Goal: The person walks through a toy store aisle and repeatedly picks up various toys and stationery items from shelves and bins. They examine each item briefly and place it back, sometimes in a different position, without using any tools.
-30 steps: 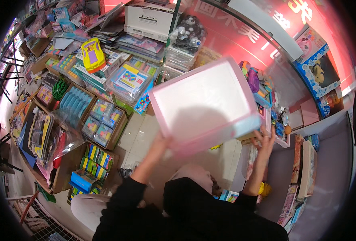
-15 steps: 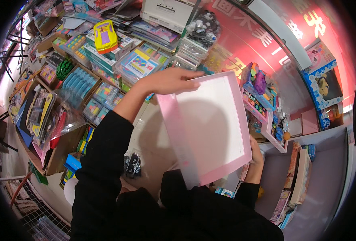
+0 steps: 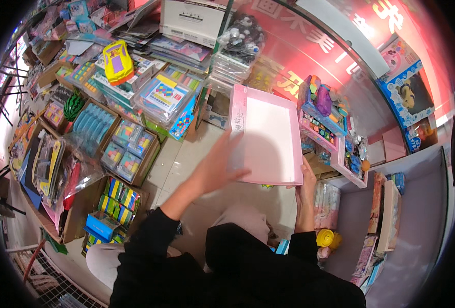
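Note:
A shallow pink box (image 3: 239, 100) with a white inside is held tilted in front of me, its hollow side facing up toward me. My right hand (image 3: 305, 186) grips it at the lower right corner, fingers partly hidden behind the wall. Beside the box's left wall is my left hand (image 3: 214, 165), slightly blurred, with fingers spread and nothing held. Whether its fingertips touch the wall, I cannot tell.
On the left stand cartons of small goods, with a yellow toy car (image 3: 118, 62) on stacked boxes. To the right are a pink tray of colourful trinkets (image 3: 335, 154) and a grey shelf compartment (image 3: 417, 205) with upright packages. A glass panel (image 3: 335, 46) rises behind.
The box has moved away from me and turned more upright. My left hand has come off its top edge and dropped to its left side. My right hand keeps its hold.

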The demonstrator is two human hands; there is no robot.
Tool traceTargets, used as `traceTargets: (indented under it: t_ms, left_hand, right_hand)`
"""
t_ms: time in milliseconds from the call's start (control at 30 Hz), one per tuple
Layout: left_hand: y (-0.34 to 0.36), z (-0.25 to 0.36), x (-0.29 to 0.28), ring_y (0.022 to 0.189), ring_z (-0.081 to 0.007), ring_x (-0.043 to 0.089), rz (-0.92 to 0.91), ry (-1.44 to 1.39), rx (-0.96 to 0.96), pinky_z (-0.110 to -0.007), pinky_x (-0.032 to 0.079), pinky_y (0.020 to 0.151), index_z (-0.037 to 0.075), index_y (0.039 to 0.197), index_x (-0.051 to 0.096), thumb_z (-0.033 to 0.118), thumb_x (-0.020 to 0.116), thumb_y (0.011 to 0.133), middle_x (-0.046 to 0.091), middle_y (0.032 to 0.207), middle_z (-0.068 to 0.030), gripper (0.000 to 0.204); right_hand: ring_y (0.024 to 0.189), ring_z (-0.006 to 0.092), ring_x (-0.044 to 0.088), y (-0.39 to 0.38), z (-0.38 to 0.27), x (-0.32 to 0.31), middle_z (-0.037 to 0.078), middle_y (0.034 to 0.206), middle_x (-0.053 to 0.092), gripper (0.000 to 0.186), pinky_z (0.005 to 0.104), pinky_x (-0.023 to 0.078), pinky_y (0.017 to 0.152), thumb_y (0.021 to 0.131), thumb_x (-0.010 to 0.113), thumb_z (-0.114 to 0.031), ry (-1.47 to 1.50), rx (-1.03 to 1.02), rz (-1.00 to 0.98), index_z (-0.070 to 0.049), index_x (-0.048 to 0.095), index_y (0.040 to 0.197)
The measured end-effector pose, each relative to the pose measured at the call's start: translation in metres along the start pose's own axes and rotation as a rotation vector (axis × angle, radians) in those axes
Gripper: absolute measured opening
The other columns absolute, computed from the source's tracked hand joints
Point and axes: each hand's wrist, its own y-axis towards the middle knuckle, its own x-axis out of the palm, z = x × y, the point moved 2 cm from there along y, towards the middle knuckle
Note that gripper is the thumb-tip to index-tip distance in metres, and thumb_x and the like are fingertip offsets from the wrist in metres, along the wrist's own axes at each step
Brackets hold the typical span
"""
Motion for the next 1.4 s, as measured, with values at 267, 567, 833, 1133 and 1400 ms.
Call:
traceTargets:
  t_ms: [267, 567, 833, 1133, 1400]
  left_hand:
    - [-0.011, 0.009, 0.029, 0.147, -0.0415, 0.021, -0.066, 0.191, 0.007, -0.046, 0.030, 0.117, 0.014, 0.144, 0.047, 0.015, 0.084, 0.071, 0.021, 0.160, -0.0174, 0.081]
    - [0.002, 0.010, 0.002, 0.145, -0.0383, 0.029, -0.085, 0.092, 0.092, -0.044, 0.034, 0.115, 0.014, 0.125, 0.066, 0.010, 0.088, 0.063, 0.038, 0.154, -0.0101, 0.066]
    - [0.036, 0.015, -0.003, 0.144, -0.0339, 0.034, -0.099, 0.081, 0.178, -0.042, 0.035, 0.115, 0.013, 0.122, 0.068, 0.007, 0.087, 0.062, 0.039, 0.155, -0.0119, 0.063]
    - [0.039, 0.020, -0.004, 0.141, -0.0368, 0.036, -0.021, 0.144, 0.159, -0.043, 0.038, 0.111, 0.014, 0.126, 0.066, 0.003, 0.082, 0.069, 0.035, 0.156, -0.0148, 0.061]
    - [0.029, 0.048, 0.005, 0.133, -0.0400, 0.046, 0.063, 0.329, 0.155, -0.043, 0.044, 0.104, 0.011, 0.121, 0.068, 0.002, 0.081, 0.069, 0.042, 0.150, -0.0187, 0.054]
  right_hand:
    - [0.061, 0.0134, 0.063, -0.026, -0.001, 0.009, 0.008, 0.093, 0.068, 0.042, 0.0281, 0.052, 0.040, 0.099, 0.055, -0.022, 0.085, -0.013, 0.130, 0.002, 0.057, 0.133]
    - [0.067, 0.0135, 0.066, -0.030, 0.000, 0.008, 0.009, 0.098, 0.070, 0.039, 0.0307, 0.057, 0.047, 0.099, 0.054, -0.015, 0.049, 0.008, 0.100, 0.000, 0.055, 0.136]
    - [0.078, 0.0071, 0.063, -0.019, -0.024, 0.001, 0.007, 0.101, 0.069, 0.039, 0.0214, 0.052, 0.070, 0.097, 0.056, -0.004, 0.033, -0.060, 0.165, -0.003, 0.058, 0.136]
    - [0.087, 0.0082, 0.061, 0.003, -0.025, 0.017, 0.004, 0.108, 0.067, 0.042, 0.0255, 0.055, 0.071, 0.098, 0.059, -0.014, -0.075, -0.139, 0.055, -0.003, 0.055, 0.139]
    - [0.086, 0.0069, 0.060, 0.013, -0.037, 0.007, 0.002, 0.109, 0.066, 0.043, 0.0229, 0.052, 0.077, 0.098, 0.057, -0.016, -0.088, -0.063, -0.033, -0.005, 0.054, 0.140]
